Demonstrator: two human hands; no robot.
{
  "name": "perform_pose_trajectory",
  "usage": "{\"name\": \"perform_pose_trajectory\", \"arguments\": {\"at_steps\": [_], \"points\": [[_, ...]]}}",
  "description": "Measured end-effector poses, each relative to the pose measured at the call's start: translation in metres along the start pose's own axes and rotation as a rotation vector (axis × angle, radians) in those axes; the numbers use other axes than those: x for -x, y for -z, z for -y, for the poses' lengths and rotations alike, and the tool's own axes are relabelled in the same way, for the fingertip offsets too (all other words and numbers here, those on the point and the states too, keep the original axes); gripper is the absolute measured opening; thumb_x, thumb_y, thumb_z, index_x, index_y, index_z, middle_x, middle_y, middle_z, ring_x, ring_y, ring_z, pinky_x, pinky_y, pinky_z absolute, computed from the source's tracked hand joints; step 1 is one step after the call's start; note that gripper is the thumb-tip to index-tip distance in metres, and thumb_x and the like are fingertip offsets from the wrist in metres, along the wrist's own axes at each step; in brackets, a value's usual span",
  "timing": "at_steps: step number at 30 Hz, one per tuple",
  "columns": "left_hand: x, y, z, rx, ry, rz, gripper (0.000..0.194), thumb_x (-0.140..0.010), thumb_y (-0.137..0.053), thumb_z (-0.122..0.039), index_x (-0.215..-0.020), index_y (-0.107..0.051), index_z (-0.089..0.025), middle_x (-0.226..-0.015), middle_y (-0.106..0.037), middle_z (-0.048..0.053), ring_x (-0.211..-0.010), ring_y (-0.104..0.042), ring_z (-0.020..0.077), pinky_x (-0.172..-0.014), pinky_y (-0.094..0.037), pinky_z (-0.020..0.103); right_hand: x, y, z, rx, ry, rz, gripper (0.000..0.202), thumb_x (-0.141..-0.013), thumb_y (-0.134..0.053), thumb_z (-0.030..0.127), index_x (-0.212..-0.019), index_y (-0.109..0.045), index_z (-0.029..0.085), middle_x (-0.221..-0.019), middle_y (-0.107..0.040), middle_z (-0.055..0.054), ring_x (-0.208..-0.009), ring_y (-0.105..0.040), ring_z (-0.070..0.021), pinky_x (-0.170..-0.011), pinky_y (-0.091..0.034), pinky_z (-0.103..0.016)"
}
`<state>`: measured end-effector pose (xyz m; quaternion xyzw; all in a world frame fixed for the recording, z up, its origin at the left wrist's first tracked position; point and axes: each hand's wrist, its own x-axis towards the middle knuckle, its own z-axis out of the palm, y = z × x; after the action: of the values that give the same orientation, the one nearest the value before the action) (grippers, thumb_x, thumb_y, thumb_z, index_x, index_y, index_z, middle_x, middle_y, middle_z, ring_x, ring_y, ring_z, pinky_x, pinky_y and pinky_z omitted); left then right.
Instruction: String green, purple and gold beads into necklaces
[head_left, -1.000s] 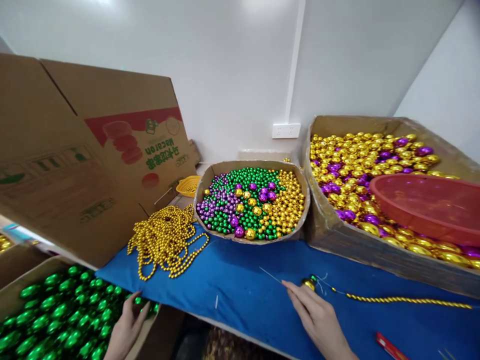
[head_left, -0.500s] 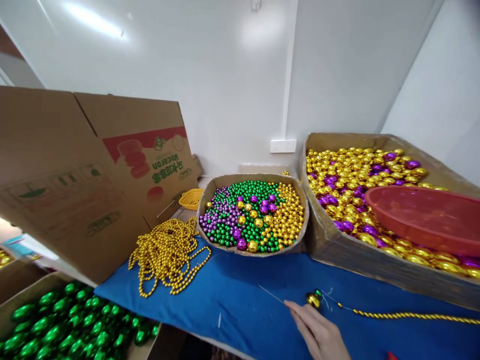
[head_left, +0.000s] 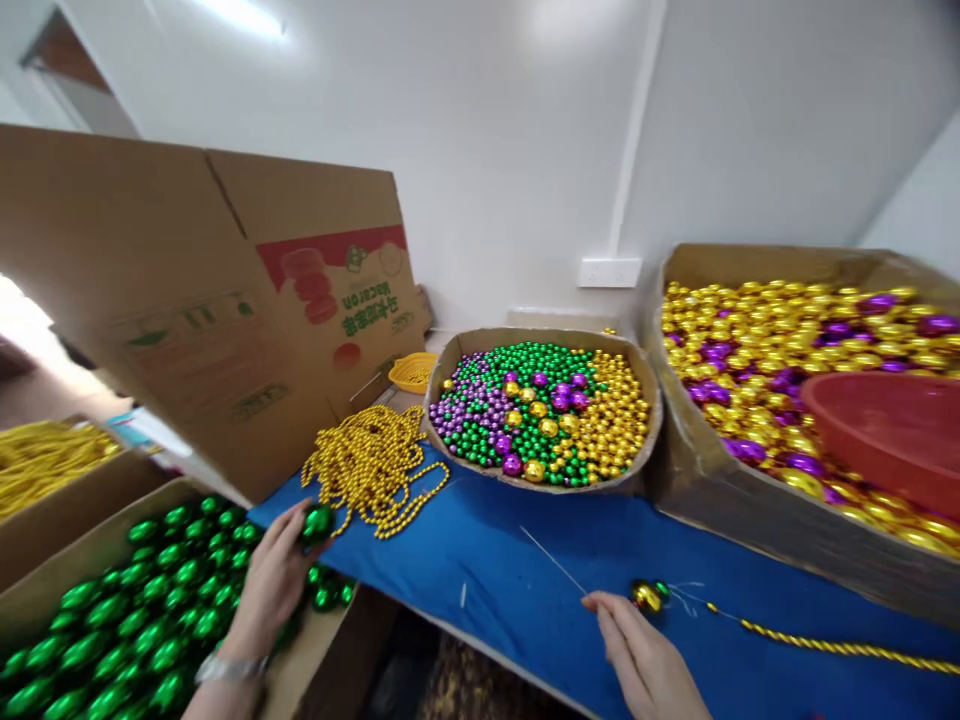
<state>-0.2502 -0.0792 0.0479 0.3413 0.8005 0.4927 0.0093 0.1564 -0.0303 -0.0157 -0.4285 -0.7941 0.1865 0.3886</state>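
Note:
Above the box of large green beads (head_left: pixel 161 570) at the left, my left hand (head_left: pixel 274 575) has its fingers closed round a green bead (head_left: pixel 316 524). My right hand (head_left: pixel 641 650) pinches a thin needle (head_left: pixel 553 557) over the blue cloth (head_left: pixel 487 600); its tip points up and to the left. Just beyond the right hand lie a gold bead (head_left: pixel 645 597) and a small green bead (head_left: pixel 661 590), beside loose thread ends. From there a string of small gold beads (head_left: pixel 847 645) runs to the right edge.
Gold bead chains (head_left: pixel 367 465) lie at the cloth's left. Behind are a box of small mixed beads (head_left: pixel 536 415), a yellow basket (head_left: pixel 412 372), and an upright carton (head_left: pixel 187 300). A large box of gold and purple beads (head_left: pixel 750 330) with a red basin (head_left: pixel 892 430) stands right.
My left hand has come into view at the left with a green bead. The view has turned left. My right hand still pinches the needle.

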Motion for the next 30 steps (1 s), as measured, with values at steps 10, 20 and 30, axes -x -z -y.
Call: {"name": "perform_pose_trajectory", "arguments": {"at_steps": [10,20,30], "points": [[0.077,-0.107,-0.106,1.227,0.533,1.021,0.038,-0.082,-0.06,-0.038,-0.115,-0.054,-0.02,-0.107,-0.063,0.009,-0.097,-0.063,0.0253,-0.083,-0.051,0.037,0.005,0.013,0.013,0.144,0.214,-0.065,0.026,-0.094,-0.039,0.023,-0.107,-0.061,0.021,-0.092,-0.073,-0.004,-0.078,-0.071,-0.0142,-0.071,-0.056,-0.019],[0.106,-0.13,-0.111,1.304,0.676,1.112,0.033,-0.084,-0.058,-0.029,-0.115,-0.054,-0.019,-0.107,-0.062,0.01,-0.089,-0.064,0.0219,-0.073,-0.054,0.031,0.01,0.023,0.01,0.225,0.187,-0.143,0.027,-0.094,-0.039,0.024,-0.103,-0.065,0.017,-0.092,-0.073,-0.005,-0.08,-0.071,-0.0154,-0.072,-0.056,-0.02],[0.106,-0.131,-0.11,1.45,0.818,1.148,0.039,-0.088,-0.051,-0.04,-0.12,-0.051,-0.018,-0.107,-0.062,0.014,-0.073,-0.063,0.0149,-0.057,-0.051,0.019,0.012,0.02,0.001,0.335,0.217,-0.153,0.028,-0.095,-0.037,0.023,-0.1,-0.064,0.017,-0.085,-0.073,-0.005,-0.071,-0.07,-0.015,-0.064,-0.056,-0.022]]}}
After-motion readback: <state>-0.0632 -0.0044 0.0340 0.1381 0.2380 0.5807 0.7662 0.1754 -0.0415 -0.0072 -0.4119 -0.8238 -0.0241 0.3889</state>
